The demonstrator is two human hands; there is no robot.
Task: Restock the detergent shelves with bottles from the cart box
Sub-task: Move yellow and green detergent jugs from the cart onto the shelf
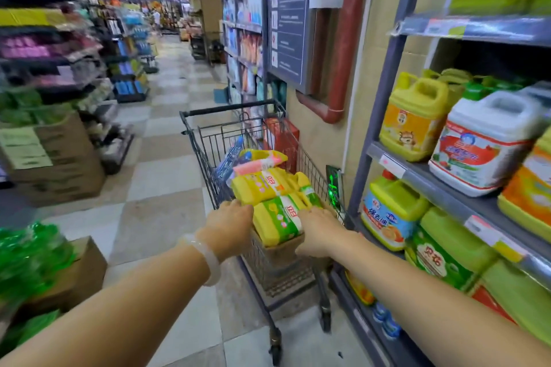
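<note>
While both arms reached forward, the left hand (231, 222) and the right hand (319, 231) flanked the nearest yellow detergent bottle (280, 219), each touching a side, though whether the fingers actually curled round it could not be told. That green-labelled bottle lay flat in a cardboard box (278, 252) in the shopping cart (226, 140), at twelve o'clock from the wrists. With another yellow bottle (264, 185) behind it and the shelves (447, 188) at three o'clock well filled, restocking seemed partway done.

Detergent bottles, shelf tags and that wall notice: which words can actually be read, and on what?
"立白": yellow bottle with green label, nearest in the cart box.
"立白": yellow bottle behind it.
"强去油": blue-labelled bottle on the lower shelf.
Wall notice: too small to read.
Shelf price tags: blurred.
</note>
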